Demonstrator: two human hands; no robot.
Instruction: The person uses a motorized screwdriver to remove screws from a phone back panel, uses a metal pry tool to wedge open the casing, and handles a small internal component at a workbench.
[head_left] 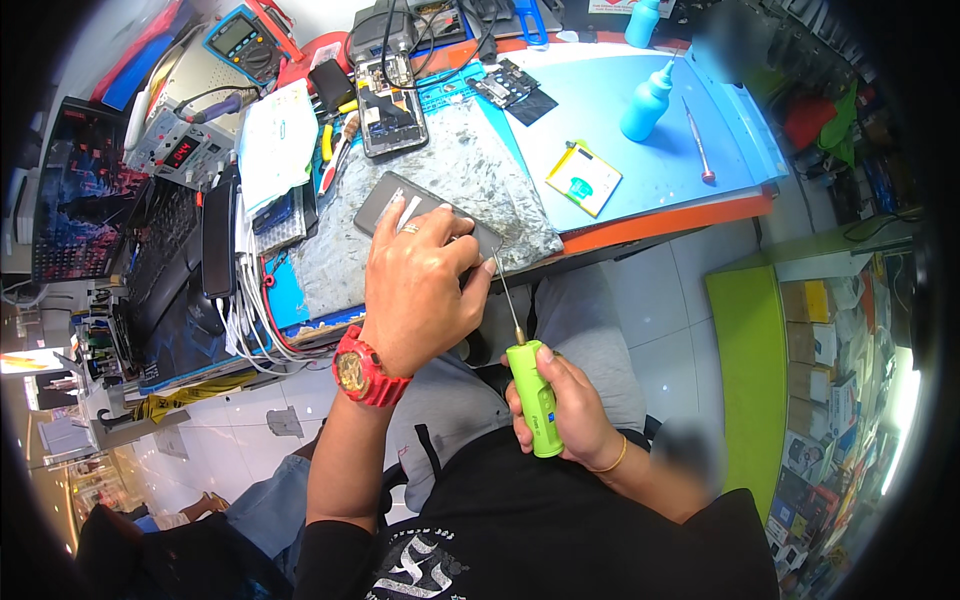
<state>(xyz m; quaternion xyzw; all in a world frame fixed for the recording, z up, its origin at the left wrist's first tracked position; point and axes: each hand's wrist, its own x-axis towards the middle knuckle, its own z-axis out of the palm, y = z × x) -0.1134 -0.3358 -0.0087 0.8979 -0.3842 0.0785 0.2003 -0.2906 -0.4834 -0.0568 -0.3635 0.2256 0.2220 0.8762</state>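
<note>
Two hands, one tool, one phone under work. Left hand (425, 280), half curled, lies over one gray phone (378, 210), fingers on its upward face; whether it grips an edge, cannot tell. Right hand (575, 405) is closed around one green-handled screwdriver (538, 405), its thin shaft pointing up to the phone's near right end, beside the left thumb; exact tip contact unclear. Phone lies slanted at the near part of one stained gray mat (450, 150). One red watch (362, 370) and one ring on the left side, one thin bracelet (618, 458) on the right wrist. Toward the back of the mat, one opened phone (388, 105) with innards exposed. On the blue surface (620, 100) to the right: two light blue bottles (648, 103), one near and one at the back edge, one yellow-edged battery (585, 182), one slim screwdriver (697, 140) with a red end. Left of the mat: one dark phone (218, 240) beside a bundle of white cables (245, 310), one bench power supply (175, 150) with a red readout, one blue-framed multimeter (240, 35) farther back.
</note>
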